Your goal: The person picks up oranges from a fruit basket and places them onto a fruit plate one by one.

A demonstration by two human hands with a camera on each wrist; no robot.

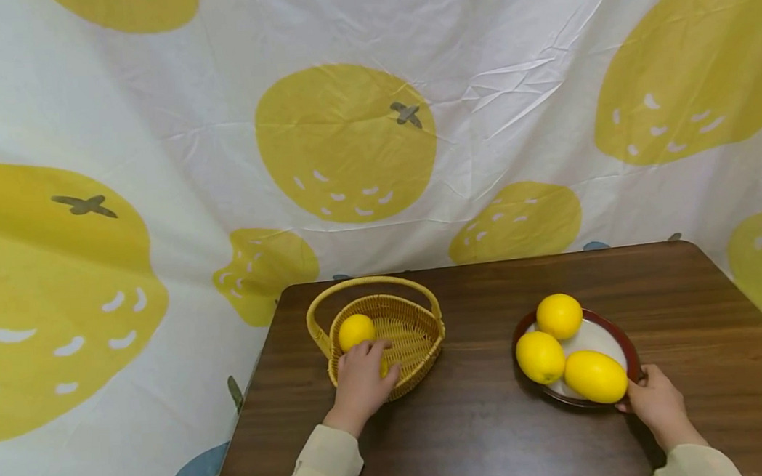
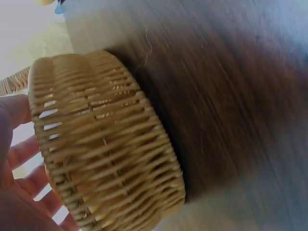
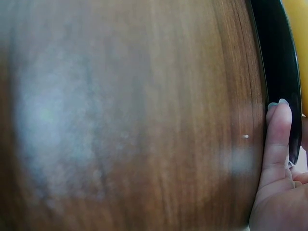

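In the head view my left hand (image 1: pixel 363 381) reaches over the near left rim of a wicker basket (image 1: pixel 422 370). A yellow lemon (image 1: pixel 384 367) shows between its thumb and fingers. Another lemon (image 1: pixel 357 330) lies just beyond the fingertips. The left wrist view has the spread fingers (image 2: pixel 33 180) behind the woven wall. On the right, my right hand (image 1: pixel 656 403) grips the edge of a shallow dish (image 1: pixel 625 343), dark red-brown outside and white within. One finger (image 3: pixel 279 130) lies along its dark side. The dish holds two rounded lemons (image 1: pixel 559 317) and a longer lemon (image 1: pixel 595 376).
The basket's arched handle (image 1: pixel 370 281) stands up at its far side. Both containers rest on a dark wooden table (image 1: pixel 483 406), with brown tabletop between them. A white curtain (image 1: pixel 493 42) printed with yellow fruit hangs behind the table's back edge.
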